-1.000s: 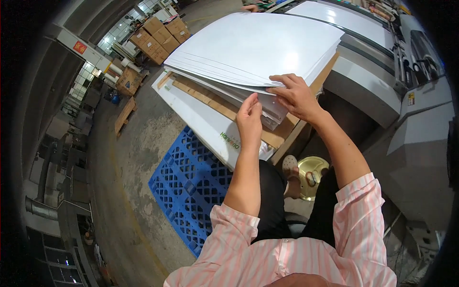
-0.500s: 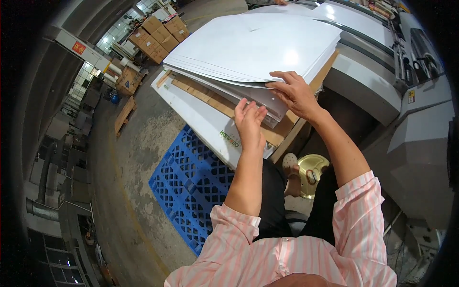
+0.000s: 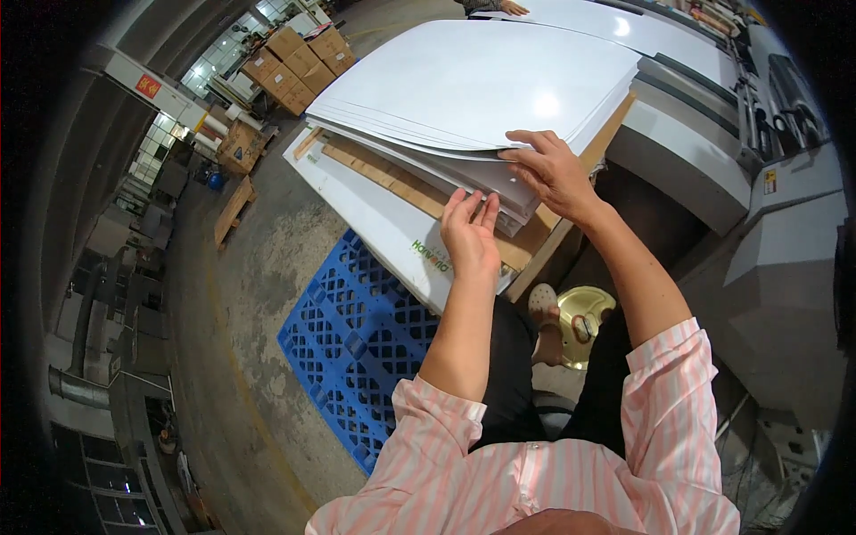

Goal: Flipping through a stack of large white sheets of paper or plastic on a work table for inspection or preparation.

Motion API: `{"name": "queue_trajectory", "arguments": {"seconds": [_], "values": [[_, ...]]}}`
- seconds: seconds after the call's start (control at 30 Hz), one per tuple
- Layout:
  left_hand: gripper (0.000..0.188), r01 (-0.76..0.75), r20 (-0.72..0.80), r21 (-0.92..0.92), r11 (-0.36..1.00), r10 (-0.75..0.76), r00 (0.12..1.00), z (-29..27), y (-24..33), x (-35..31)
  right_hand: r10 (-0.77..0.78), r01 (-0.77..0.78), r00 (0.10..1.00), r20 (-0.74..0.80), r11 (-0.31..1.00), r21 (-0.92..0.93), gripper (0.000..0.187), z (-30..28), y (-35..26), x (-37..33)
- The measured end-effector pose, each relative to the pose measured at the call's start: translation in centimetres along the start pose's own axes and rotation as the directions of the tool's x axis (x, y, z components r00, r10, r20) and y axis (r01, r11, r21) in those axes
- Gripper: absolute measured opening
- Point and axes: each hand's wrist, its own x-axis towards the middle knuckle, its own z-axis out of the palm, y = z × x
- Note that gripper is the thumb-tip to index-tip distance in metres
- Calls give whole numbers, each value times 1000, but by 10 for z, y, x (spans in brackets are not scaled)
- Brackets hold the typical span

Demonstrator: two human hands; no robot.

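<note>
A stack of large glossy white sheets (image 3: 473, 85) lies in front of me, its near edge bowed upward. My right hand (image 3: 557, 176) pinches the raised near right corner of the upper sheets between thumb and fingers. Just below and to the left, my left hand (image 3: 471, 241) is turned palm up. Its fingers are stretched out, with the tips at the edge of the lower sheets. A dark gap shows between the lifted sheets and those under them.
The stack rests on wooden boards (image 3: 379, 174) over a white panel (image 3: 357, 209). A blue plastic pallet (image 3: 357, 343) lies on the floor at left. A grey machine (image 3: 785, 285) stands at right. Another person's hand (image 3: 513, 8) touches a white sheet (image 3: 597, 20) at the far side. Cardboard boxes (image 3: 299, 67) stand behind.
My left hand has come up against the edge of the lower sheets. The right hand keeps its hold on the corner. The other person's hand and sleeve have shifted left.
</note>
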Motion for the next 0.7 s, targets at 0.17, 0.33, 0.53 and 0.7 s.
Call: {"name": "queue_trajectory", "arguments": {"seconds": [0.17, 0.33, 0.53, 0.7], "values": [[48, 6, 41, -46, 999, -4, 999, 2, 1, 2, -12, 12, 1000, 10, 1000, 1, 19, -2, -1, 1], [47, 46, 99, -82, 996, -38, 994, 0, 1, 7, -6, 6, 1000, 1, 1000, -7, 20, -3, -2, 0], [40, 85, 135, -136, 987, -67, 989, -3, -3, 28, -12, 11, 1000, -11, 998, -54, 21, -3, -4, 6], [33, 36, 257, 156, 987, -76, 963, -1, -7, 36, 53, -53, 999, -2, 998, -23, 23, -8, -4, 14]]}}
